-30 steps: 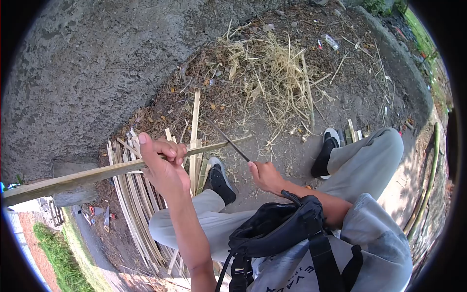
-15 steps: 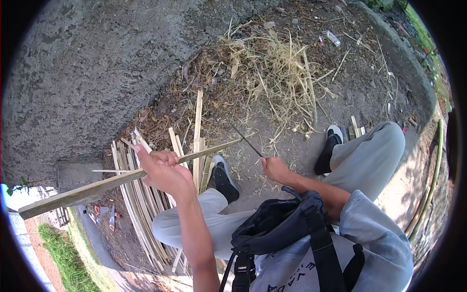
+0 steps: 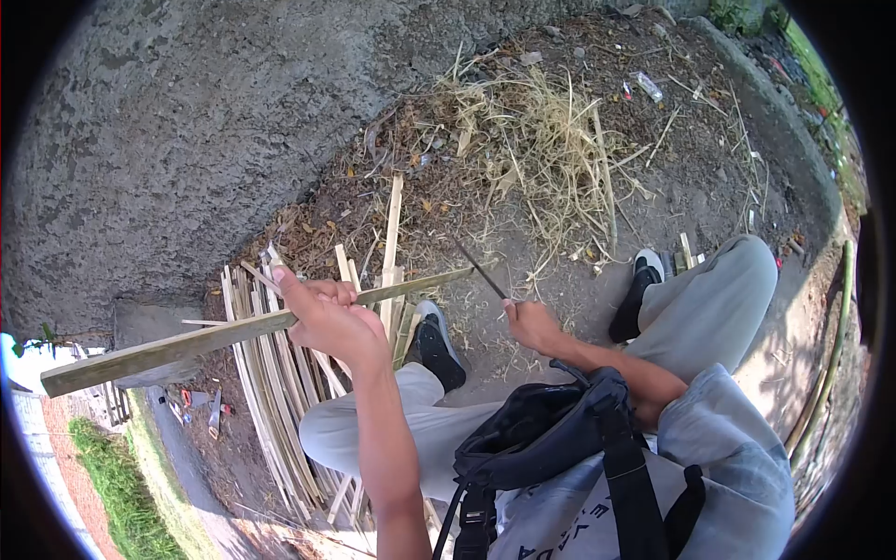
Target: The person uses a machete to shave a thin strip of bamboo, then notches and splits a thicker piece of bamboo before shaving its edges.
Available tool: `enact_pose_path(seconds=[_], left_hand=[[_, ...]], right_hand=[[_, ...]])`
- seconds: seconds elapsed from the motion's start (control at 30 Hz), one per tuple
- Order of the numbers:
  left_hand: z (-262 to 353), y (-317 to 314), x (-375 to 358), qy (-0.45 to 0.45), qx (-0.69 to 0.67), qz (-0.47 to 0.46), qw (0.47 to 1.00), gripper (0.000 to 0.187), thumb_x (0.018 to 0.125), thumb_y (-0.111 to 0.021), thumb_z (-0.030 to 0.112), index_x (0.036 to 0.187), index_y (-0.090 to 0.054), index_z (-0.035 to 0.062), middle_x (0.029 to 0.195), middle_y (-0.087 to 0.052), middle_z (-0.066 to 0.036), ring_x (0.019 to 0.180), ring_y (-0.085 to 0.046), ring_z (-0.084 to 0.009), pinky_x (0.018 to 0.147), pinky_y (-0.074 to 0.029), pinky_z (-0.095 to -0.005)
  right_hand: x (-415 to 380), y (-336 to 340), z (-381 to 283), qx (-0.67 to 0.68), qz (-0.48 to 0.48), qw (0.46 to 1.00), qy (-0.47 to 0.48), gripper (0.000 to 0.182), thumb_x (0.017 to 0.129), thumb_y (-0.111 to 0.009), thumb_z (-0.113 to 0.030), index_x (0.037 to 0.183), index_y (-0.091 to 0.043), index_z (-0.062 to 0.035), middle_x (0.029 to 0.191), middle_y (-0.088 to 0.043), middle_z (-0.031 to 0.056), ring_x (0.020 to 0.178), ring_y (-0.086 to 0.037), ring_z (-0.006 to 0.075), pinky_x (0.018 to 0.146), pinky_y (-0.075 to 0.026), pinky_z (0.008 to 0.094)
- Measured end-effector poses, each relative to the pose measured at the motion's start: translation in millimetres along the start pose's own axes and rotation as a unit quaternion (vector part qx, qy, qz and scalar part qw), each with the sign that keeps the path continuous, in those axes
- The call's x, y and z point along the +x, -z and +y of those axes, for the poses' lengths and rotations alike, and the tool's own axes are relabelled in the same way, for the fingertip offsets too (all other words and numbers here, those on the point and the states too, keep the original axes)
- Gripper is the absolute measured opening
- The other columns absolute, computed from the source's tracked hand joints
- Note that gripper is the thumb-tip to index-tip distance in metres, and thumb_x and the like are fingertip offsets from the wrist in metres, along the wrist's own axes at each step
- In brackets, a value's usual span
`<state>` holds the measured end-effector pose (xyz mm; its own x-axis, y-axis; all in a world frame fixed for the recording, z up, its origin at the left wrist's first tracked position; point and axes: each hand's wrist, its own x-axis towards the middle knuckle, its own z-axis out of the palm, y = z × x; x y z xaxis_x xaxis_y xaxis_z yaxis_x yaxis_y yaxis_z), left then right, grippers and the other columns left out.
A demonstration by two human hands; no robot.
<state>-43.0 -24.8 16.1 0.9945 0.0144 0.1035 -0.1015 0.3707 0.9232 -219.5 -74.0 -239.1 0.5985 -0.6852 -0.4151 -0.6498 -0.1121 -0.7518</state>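
Note:
A long, flat bamboo strip [image 3: 177, 351] runs from the far left toward the middle of the view. My left hand [image 3: 336, 319] is wrapped around it partway along, palm up, with the thumb pointing out to the upper left. My right hand [image 3: 534, 327] grips a knife, its handle hidden in the fist. The thin dark knife blade [image 3: 483, 272] points up and left, crossing the strip near its far end. Below my left hand, a stack of bamboo strips [image 3: 271, 392] lies on the ground beside my leg.
A heap of pale shavings [image 3: 551, 149] covers the dirt ahead, below a rough concrete wall [image 3: 187, 140]. A black bag [image 3: 541, 429] hangs across my front. Tools, including a saw [image 3: 216, 415], lie at the left. A clear plastic bottle [image 3: 649, 87] and long poles [image 3: 826, 373] are toward the right.
The view has shifted slightly, so most things sit a little further right. Both hands keep their grips, and the blade still crosses the strip near its far end.

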Motion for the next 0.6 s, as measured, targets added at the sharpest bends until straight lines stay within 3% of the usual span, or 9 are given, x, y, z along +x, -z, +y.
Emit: enact_pose_path(seconds=[0.1, 0.2, 0.27, 0.37, 0.47, 0.57, 0.6], left_hand=[[0, 0, 8, 0.002, -0.011, 0.018, 1.000, 0.050, 0.094, -0.063, 0.037, 0.058, -0.038, 0.0132, 0.049, -0.030, 0.001, 0.043, -0.029, -0.0101, 0.044, -0.028, -0.0277], [-1, 12, 23, 0.004, -0.001, 0.031, 1.000, 0.051, 0.094, -0.063, 0.038, 0.057, -0.036, 0.0142, 0.049, -0.030, 0.001, 0.043, -0.030, -0.0104, 0.044, -0.028, -0.0283], [-1, 15, 36, 0.013, 0.001, 0.051, 0.999, 0.052, 0.094, -0.063, 0.038, 0.057, -0.035, 0.0151, 0.049, -0.030, 0.001, 0.042, -0.031, -0.0103, 0.044, -0.029, -0.0283], [1, 10, 36, -0.004, 0.001, 0.066, 0.998, 0.052, 0.093, -0.064, 0.035, 0.055, -0.032, 0.0164, 0.049, -0.030, 0.002, 0.043, -0.030, -0.0097, 0.044, -0.028, -0.0284], [0, 11, 32, 0.004, -0.005, 0.059, 0.998, 0.051, 0.093, -0.063, 0.033, 0.055, -0.032, 0.0160, 0.049, -0.029, 0.002, 0.043, -0.028, -0.0102, 0.045, -0.026, -0.0282], [1, 12, 31, 0.002, -0.001, 0.064, 0.998, 0.051, 0.093, -0.062, 0.032, 0.055, -0.031, 0.0161, 0.050, -0.028, 0.003, 0.043, -0.026, -0.0107, 0.045, -0.025, -0.0281], [0, 16, 31, 0.006, 0.001, 0.070, 0.998, 0.051, 0.093, -0.062, 0.031, 0.055, -0.031, 0.0163, 0.050, -0.028, 0.003, 0.043, -0.025, -0.0105, 0.045, -0.025, -0.0280]], right_hand=[[-33, 14, -64, 0.046, 0.001, 0.988, 0.145, 0.053, 0.101, -0.041, -0.033, 0.083, -0.067, 0.0087, 0.075, -0.060, 0.0354, 0.079, -0.061, 0.0525, 0.073, -0.049, 0.0551], [-28, -9, -34, 0.040, -0.026, 0.994, 0.102, 0.050, 0.101, -0.041, -0.033, 0.089, -0.066, 0.0086, 0.075, -0.060, 0.0354, 0.080, -0.061, 0.0515, 0.074, -0.049, 0.0546], [-2, -32, 39, -0.042, -0.019, 0.998, -0.030, 0.053, 0.101, -0.039, -0.037, 0.082, -0.063, 0.0065, 0.070, -0.060, 0.0315, 0.073, -0.060, 0.0519, 0.070, -0.048, 0.0549], [19, -21, 62, -0.068, -0.035, 0.997, -0.008, 0.053, 0.101, -0.040, -0.036, 0.081, -0.063, 0.0067, 0.071, -0.060, 0.0320, 0.074, -0.060, 0.0516, 0.071, -0.048, 0.0550], [-14, 0, -25, -0.029, -0.024, 0.996, 0.075, 0.057, 0.102, -0.035, -0.038, 0.085, -0.065, 0.0067, 0.077, -0.061, 0.0349, 0.081, -0.063, 0.0503, 0.077, -0.050, 0.0555], [-27, -9, -49, 0.031, -0.040, 0.990, 0.134, 0.060, 0.102, -0.033, -0.041, 0.084, -0.065, 0.0067, 0.079, -0.061, 0.0360, 0.085, -0.062, 0.0510, 0.078, -0.050, 0.0551], [-23, -17, -31, 0.001, -0.048, 0.996, 0.071, 0.060, 0.102, -0.033, -0.040, 0.084, -0.065, 0.0068, 0.079, -0.061, 0.0357, 0.085, -0.062, 0.0515, 0.078, -0.050, 0.0551]])
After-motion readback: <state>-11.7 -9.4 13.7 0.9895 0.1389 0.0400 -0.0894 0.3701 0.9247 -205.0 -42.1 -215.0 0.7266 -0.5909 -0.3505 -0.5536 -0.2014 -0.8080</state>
